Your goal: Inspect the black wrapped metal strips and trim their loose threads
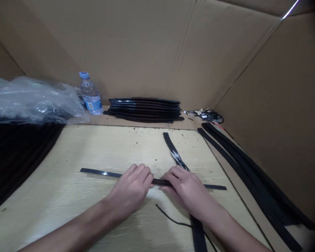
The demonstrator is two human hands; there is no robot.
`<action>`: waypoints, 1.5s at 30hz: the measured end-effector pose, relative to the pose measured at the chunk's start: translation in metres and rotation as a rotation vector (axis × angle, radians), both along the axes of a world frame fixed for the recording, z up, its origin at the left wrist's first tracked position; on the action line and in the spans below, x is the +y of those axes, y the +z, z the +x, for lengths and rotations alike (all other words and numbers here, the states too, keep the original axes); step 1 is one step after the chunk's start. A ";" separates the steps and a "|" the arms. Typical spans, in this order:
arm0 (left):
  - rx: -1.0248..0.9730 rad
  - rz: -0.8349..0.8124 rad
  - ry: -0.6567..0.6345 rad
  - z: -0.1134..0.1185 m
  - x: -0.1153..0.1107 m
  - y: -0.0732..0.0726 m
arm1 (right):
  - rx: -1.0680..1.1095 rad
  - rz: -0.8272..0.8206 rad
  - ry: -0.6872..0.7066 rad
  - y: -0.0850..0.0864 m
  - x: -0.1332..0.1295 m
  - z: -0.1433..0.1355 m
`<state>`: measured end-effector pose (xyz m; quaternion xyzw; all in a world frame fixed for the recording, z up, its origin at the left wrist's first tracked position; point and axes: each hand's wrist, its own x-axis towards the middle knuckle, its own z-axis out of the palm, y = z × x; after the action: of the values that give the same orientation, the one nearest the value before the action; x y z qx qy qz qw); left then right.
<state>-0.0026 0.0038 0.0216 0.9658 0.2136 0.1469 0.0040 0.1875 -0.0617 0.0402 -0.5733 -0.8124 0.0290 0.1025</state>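
Note:
A narrow black strip (161,182) lies crosswise just above the board, its flat shiny ends sticking out on both sides. My left hand (136,183) is closed round it left of its middle, and my right hand (182,187) is closed round it a short way to the right. Between the two hands a dull dark-brown stretch of the strip shows. Under my right hand runs another black strip (198,232), partly hidden by the hand and forearm. Beyond that hand lies a black piece with silvery marks (174,154). A thin black cord (170,218) trails below.
Against the cardboard wall (147,45) stands a stack of black strips (147,109). A water bottle (91,94) and a clear plastic bag (31,101) are at back left, above dark material (18,150). Long black strips (241,168) and tangled cords (210,116) lie right.

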 end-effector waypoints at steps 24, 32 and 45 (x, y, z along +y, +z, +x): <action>-0.009 -0.124 0.085 0.002 0.002 0.001 | 0.011 0.147 0.032 -0.002 0.001 0.001; -0.058 -0.276 0.052 -0.002 0.011 0.006 | 0.124 0.140 0.148 -0.009 0.006 0.015; -0.164 -0.237 -0.031 -0.005 0.011 -0.001 | 0.230 0.096 0.143 -0.009 0.007 0.014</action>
<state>-0.0079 0.0144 0.0204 0.9465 0.2135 0.1988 0.1376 0.2017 -0.0547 0.0313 -0.5012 -0.8346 0.0630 0.2199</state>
